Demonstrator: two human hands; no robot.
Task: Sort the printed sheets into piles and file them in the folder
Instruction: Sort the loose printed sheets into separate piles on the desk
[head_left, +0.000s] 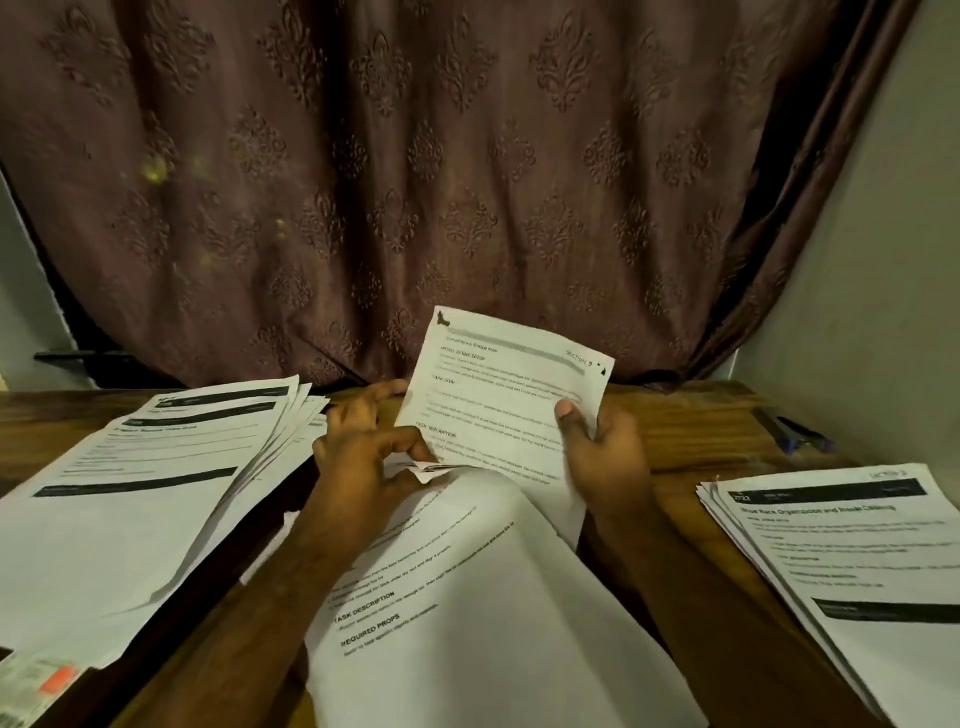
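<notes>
- We hold a white printed sheet (509, 400) raised and tilted above the brown wooden surface (691, 431), between the two side piles.
- Our right hand (602, 457) has its grip closed on the sheet's right edge, thumb on the printed face and fingers behind.
- Our left hand (363, 447) pinches the curled top corners of the unsorted white stack (467, 597) lying in front of us; its upper fingers touch the raised sheet's left edge.
- The fanned left pile of white sheets with black bands (145, 478) and the squarer right pile of the same kind (852, 556) lie well apart on the surface.
- To do this step well, we should read the heading first, then lay the sheet flat on the matching pile with edges squared.
- We should keep the left pinch light, so only one page lifts next.
- No folder is clearly visible.
</notes>
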